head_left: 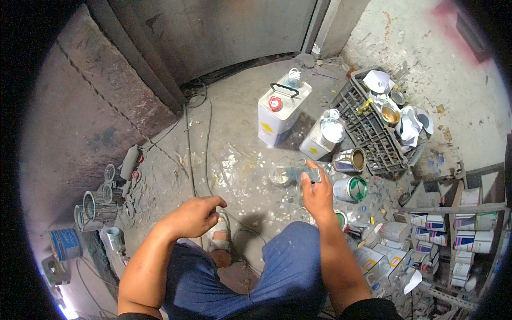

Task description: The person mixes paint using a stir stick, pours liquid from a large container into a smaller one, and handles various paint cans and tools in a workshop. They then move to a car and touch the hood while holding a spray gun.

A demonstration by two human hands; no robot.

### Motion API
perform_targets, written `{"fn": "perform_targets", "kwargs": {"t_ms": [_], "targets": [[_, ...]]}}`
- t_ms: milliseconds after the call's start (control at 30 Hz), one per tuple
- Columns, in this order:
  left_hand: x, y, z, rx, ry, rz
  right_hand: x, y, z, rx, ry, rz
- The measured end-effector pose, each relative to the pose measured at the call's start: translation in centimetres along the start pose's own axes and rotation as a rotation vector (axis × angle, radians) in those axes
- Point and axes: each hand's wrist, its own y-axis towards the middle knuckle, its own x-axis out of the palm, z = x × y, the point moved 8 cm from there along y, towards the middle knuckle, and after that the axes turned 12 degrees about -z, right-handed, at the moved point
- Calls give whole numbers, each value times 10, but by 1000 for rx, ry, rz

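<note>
Nearest, two knees in blue shorts (290, 266), and between them a foot in a sandal (218, 234) on the dusty concrete floor (234, 138). Left hand (194, 213) hanging loosely curled above the left knee, fingers bent, gripping nothing. Right hand (317, 194) stretched farther out, fingers closed around a small grey flat tool (306, 174), its end beside a small clear jar (280, 176) standing on the floor. Just right of that hand, a tin with green inside (350, 188), lying on its side; beyond it another open tin (349, 159), also tipped over. Near right, a heap of small tins and boxes (394, 250) beside a metal rack (464, 213). Far left, a cluster of old cans (96, 205) and a blue pot (66, 244). Farther off, a white square canister (282, 109) with red cap and black handle, a smaller white can (322, 136), and a dark plastic crate (373, 130) holding tins and crumpled paper.
</note>
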Motion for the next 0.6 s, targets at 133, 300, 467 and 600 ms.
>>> {"fn": "perform_targets", "kwargs": {"t_ms": [133, 300, 467, 600], "targets": [[-1, 2, 1, -6, -7, 0, 9, 0, 20, 60, -20, -43], [-1, 5, 4, 17, -8, -5, 35, -9, 39, 112, 0, -71], [2, 3, -1, -9, 7, -2, 11, -4, 6, 60, 14, -16], [1, 2, -1, -23, 15, -15, 3, 0, 8, 9, 7, -13]]}}
